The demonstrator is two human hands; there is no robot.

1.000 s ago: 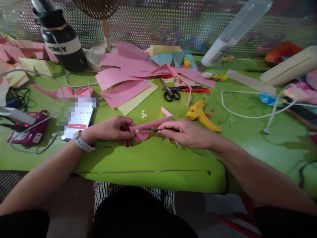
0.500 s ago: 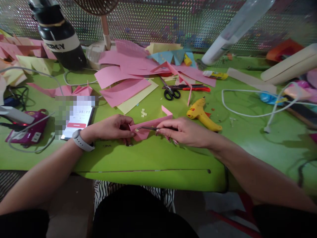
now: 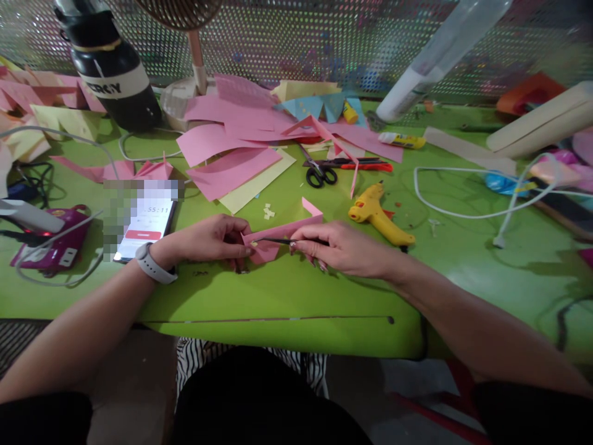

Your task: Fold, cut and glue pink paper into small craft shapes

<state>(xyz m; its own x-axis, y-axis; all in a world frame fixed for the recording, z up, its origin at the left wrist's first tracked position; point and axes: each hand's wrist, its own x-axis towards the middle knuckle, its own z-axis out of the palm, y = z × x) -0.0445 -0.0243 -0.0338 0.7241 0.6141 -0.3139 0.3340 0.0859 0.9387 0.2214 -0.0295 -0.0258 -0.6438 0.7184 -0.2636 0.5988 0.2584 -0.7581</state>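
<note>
My left hand (image 3: 227, 240) pinches the left end of a folded pink paper strip (image 3: 291, 227), holding it just above the green table (image 3: 278, 296). In my right hand (image 3: 333, 246) is a pair of thin dark tweezers (image 3: 277, 240), pointing left across the paper. Their tips meet a tiny pale yellow paper piece (image 3: 254, 243) on the pink surface, close to my left fingers. More small yellow paper bits (image 3: 268, 212) lie on the table behind the strip.
Behind my hands lie black-handled scissors (image 3: 319, 175), a red-handled tool (image 3: 368, 166) and pink paper sheets (image 3: 236, 170). A yellow glue gun (image 3: 380, 213) rests at right, near a white cable (image 3: 456, 216). At left are a phone (image 3: 146, 216), a power strip (image 3: 58, 241) and a black bottle (image 3: 115, 77).
My right hand has shifted very slightly left, the tweezers with it. My left hand and the pink paper strip stay nearly in place.
</note>
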